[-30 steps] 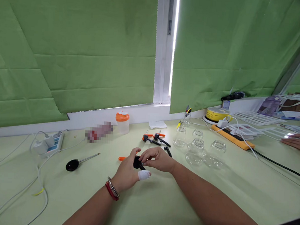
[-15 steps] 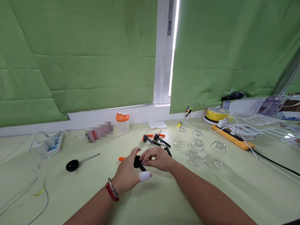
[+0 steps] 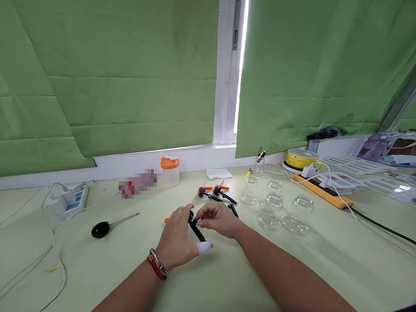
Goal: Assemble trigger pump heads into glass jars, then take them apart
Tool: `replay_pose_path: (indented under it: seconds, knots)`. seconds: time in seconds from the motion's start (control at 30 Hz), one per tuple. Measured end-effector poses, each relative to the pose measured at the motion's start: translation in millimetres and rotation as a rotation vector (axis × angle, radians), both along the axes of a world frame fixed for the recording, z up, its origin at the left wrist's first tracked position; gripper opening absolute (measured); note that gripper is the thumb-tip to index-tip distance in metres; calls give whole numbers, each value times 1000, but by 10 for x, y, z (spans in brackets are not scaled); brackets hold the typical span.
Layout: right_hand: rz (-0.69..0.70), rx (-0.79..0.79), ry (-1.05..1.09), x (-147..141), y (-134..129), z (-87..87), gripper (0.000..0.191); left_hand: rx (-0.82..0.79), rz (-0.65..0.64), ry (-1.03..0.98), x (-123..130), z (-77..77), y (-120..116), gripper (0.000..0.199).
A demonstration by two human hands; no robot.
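Note:
My left hand, its thumb wrapped in a white bandage, curls around a black part with a long bar-like arm. The arm slants down towards the thumb. My right hand pinches at the part's near side with thumb and forefinger; whatever small piece sits between those fingertips is hidden. An orange tip shows just behind the left hand. Beyond the hands lie two black-and-orange pieces with metal rods, one on the left and one on the right. A loose black piece rests behind my right wrist.
Several clear glass jars stand to the right, one at the back holding screwdrivers. Left lies a black disc with a metal rod, near cables and a white power strip. An orange-lidded cup and an orange power strip stand further back.
The black part has turned in my left hand, so more of its arm shows. My left fingers have closed further over it. My right hand has barely moved.

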State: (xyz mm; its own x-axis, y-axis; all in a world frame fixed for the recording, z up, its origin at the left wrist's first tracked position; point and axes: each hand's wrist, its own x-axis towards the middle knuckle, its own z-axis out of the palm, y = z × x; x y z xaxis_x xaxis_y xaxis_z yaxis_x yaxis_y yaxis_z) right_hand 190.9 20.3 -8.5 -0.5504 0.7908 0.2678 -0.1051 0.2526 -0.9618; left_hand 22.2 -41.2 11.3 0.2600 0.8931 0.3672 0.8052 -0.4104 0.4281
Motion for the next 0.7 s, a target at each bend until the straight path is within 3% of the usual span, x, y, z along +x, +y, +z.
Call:
replay_pose_path:
  seconds: [0.2, 0.3, 0.43, 0.57, 0.7]
  knots:
    - [210, -211, -249, -16, -49, -19, 31, 225, 129, 105, -8, -96, 67, 88]
    - [180, -229, -223, -58, -73, -63, 28, 271, 115, 139, -21, -126, 98, 87]
    - [26, -164, -211, -79, -12, -129, 25, 344, 90, 137, -72, -125, 147, 88]
    - [-301, 161, -449, -33, 159, -117, 28, 375, 206, 86, -207, -135, 248, 76]
    - [-534, 381, -718, -46, 368, -24, 35, 148, 334, 136, -378, -215, 392, 56]
